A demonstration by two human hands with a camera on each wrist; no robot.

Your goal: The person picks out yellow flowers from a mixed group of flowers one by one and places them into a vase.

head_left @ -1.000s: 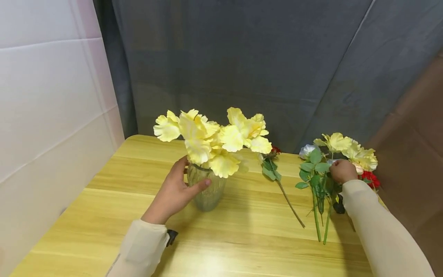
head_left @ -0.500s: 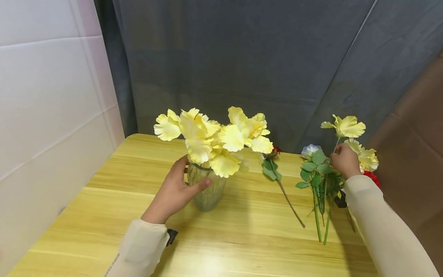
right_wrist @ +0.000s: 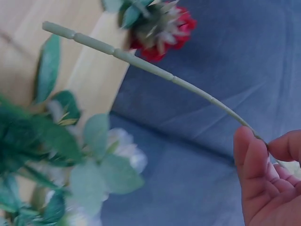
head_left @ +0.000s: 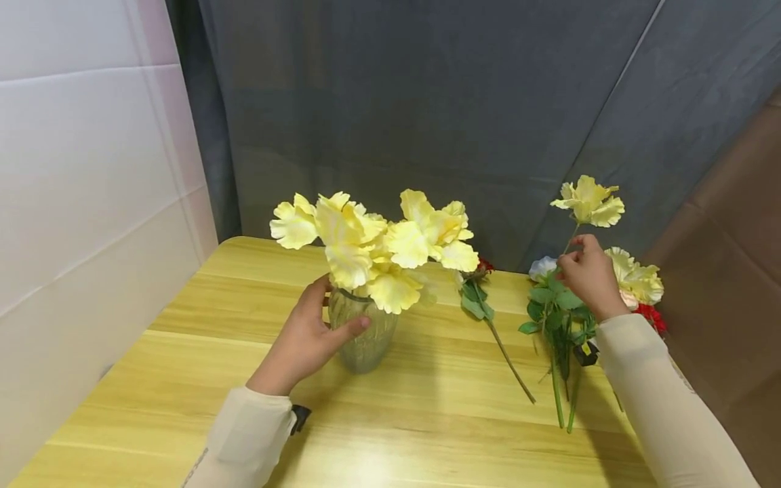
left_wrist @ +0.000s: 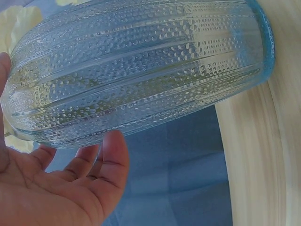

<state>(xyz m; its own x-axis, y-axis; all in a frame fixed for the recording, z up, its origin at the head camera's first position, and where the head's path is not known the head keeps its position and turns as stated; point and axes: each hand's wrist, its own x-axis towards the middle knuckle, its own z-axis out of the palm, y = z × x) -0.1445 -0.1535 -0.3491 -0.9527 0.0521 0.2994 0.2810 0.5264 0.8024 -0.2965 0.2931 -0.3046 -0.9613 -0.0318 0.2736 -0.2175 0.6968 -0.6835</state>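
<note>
A ribbed, dimpled glass vase [head_left: 365, 335] stands upright on the table with several yellow flowers [head_left: 372, 247] in it. My left hand [head_left: 311, 339] holds the vase near its rim, thumb on the near side and fingers on the far side; the left wrist view has the fingertips against the glass [left_wrist: 141, 75]. Over at the right, my right hand [head_left: 588, 274] pinches the thin stem [right_wrist: 155, 69] of a single yellow flower [head_left: 588, 202] between thumb and fingers. That bloom is raised above the loose flowers, and the stem's lower end is free in the right wrist view.
Below my right hand lies a pile of artificial flowers with green leaves [head_left: 555, 301], another yellow bloom [head_left: 637, 278] and a red one [head_left: 651, 317]. One red flower with a long stem [head_left: 509, 359] lies between vase and pile. A grey curtain [head_left: 390, 102] hangs behind the table.
My right hand has lifted a yellow flower up out of the pile and brought it slightly left. The left hand and the vase have stayed in place.
</note>
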